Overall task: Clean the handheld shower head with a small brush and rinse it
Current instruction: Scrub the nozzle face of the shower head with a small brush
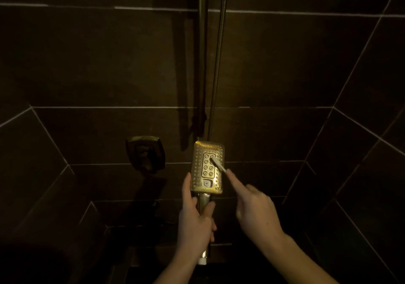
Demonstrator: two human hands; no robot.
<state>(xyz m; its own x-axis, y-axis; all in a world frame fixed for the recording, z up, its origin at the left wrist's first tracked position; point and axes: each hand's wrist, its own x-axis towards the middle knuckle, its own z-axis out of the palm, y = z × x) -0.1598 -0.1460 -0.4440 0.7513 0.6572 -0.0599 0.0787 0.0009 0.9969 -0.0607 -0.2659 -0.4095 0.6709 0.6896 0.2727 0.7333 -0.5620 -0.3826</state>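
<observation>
A rectangular gold shower head [198,165] faces me, its nozzle face upright in the dim light. My left hand [195,222] is wrapped around its handle just below the head. A small white brush [218,165] rests with its tip on the upper right of the inner nozzle panel. My right hand [255,211] pinches the brush's lower end from the right, index finger stretched along it. No water is visibly running.
Dark tiled walls surround the spot. A vertical slide rail [202,64] and a metal hose [218,64] run up the wall behind the shower head. A gold mixer valve [145,154] is mounted on the wall to the left.
</observation>
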